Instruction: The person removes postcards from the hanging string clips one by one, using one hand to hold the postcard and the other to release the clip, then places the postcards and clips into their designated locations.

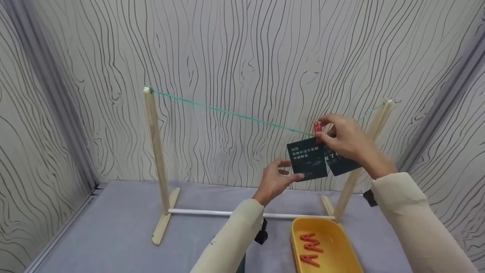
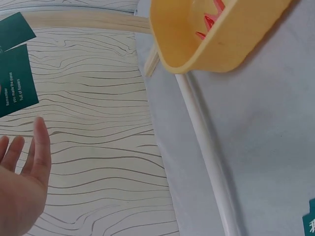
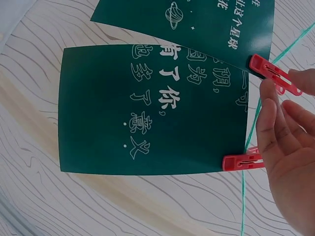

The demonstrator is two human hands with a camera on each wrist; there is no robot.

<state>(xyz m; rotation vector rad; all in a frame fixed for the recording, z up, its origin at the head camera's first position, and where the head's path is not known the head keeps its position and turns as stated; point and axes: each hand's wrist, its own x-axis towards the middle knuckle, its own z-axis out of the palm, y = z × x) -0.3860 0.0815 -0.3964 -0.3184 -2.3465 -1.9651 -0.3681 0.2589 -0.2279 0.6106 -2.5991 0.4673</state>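
Observation:
In the head view, a dark green card (image 1: 305, 163) with white writing hangs by its upper right corner from a green string (image 1: 227, 112). A red clothespin (image 3: 273, 73) bites that corner at the string. My right hand (image 1: 346, 138) pinches the clothespin's handles between thumb and fingers. Beside the card's lower left corner is my left hand (image 1: 276, 178); in the left wrist view its visible fingertips stand a little apart from the card. Partly behind, a second green card (image 3: 147, 110) hangs from another red clothespin (image 3: 238, 162).
The string runs between two wooden posts (image 1: 154, 140), joined low down by a white rod (image 1: 201, 212). A yellow tray (image 1: 346, 242) with several red clothespins (image 1: 311, 246) stands at the front right. Another green card (image 2: 309, 221) shows at the left wrist view's lower right edge.

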